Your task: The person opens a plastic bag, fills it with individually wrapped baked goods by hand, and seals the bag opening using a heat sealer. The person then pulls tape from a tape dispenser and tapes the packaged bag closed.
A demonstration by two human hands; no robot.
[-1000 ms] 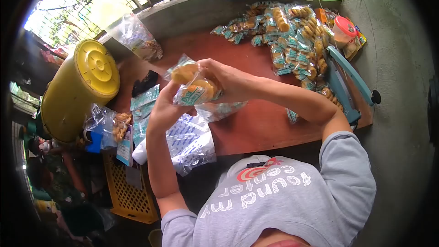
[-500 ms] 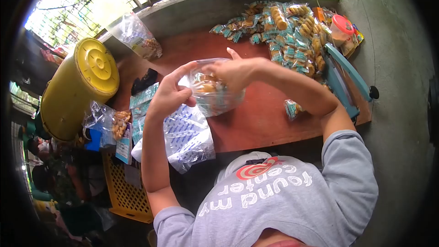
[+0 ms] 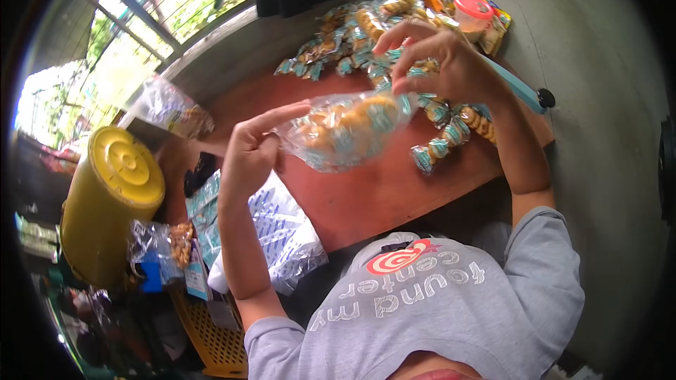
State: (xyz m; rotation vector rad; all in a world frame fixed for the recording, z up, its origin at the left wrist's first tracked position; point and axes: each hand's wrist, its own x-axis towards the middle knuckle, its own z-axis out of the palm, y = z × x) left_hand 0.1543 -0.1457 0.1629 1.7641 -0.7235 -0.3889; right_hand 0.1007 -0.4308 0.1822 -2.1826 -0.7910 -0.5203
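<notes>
My left hand (image 3: 252, 149) pinches one end of a clear plastic bag of cookie packs (image 3: 345, 132), held up above the red-brown table (image 3: 338, 207). Round golden cookies and teal-printed labels show through the plastic. At the bag's other end is my right hand (image 3: 447, 63), raised with its fingers curved and apart. Its lower fingertips are close to the bag's edge; whether they touch it I cannot tell. Behind and under my right hand lies a pile of small wrapped cookie packs (image 3: 370, 24). A few loose packs (image 3: 440, 148) lie nearer my right forearm.
To the left stand a yellow drum (image 3: 105, 225) and a yellow crate (image 3: 211, 331). A white printed plastic sheet (image 3: 278, 222) lies beside my left forearm. A tub with a pink lid (image 3: 473, 10) and a blue sealer-like arm (image 3: 517, 88) are at the right.
My right hand has come out of the bag's mouth and moved up and right, fingers spreading. The bag is now stretched sideways, still in my left hand. The view has turned a little.
</notes>
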